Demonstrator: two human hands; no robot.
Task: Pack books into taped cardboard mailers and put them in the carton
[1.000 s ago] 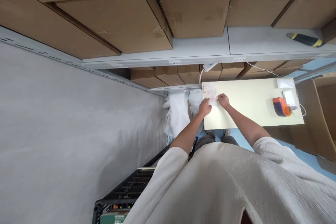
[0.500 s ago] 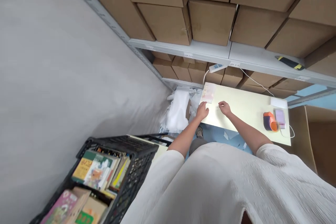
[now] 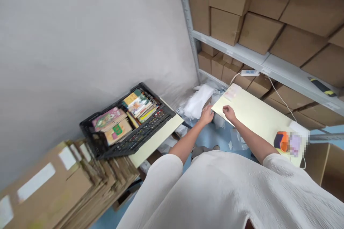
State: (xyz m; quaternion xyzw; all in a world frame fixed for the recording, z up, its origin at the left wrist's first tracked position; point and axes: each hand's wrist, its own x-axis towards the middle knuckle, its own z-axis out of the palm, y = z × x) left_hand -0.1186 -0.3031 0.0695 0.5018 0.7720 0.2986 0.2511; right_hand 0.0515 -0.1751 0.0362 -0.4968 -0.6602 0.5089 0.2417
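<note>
My left hand (image 3: 206,115) hangs beside the left corner of the pale yellow table (image 3: 252,114), thumb apart from the loosely bent fingers, and nothing shows in it. Over the table's near edge, my right hand (image 3: 229,112) is closed with curled fingers; no object is visible in it. A pale pink printed sheet or thin booklet (image 3: 231,93) lies on the table's far left corner, beyond both hands. To the left, a black plastic crate (image 3: 126,147) holds several picture books (image 3: 111,118), standing and stacked, some with colourful covers.
Shelves (image 3: 231,55) of cardboard boxes rise behind the table. An orange and purple tape dispenser (image 3: 281,141) stands at the table's right end. Flattened cardboard (image 3: 61,186) is stacked at lower left. White packing material (image 3: 199,101) lies by the wall. An open carton (image 3: 322,166) stands right.
The view has turned left, bringing the crate and flattened cardboard further into sight. My left hand has come off the table beside the printed sheet; my right hand stays curled near the edge.
</note>
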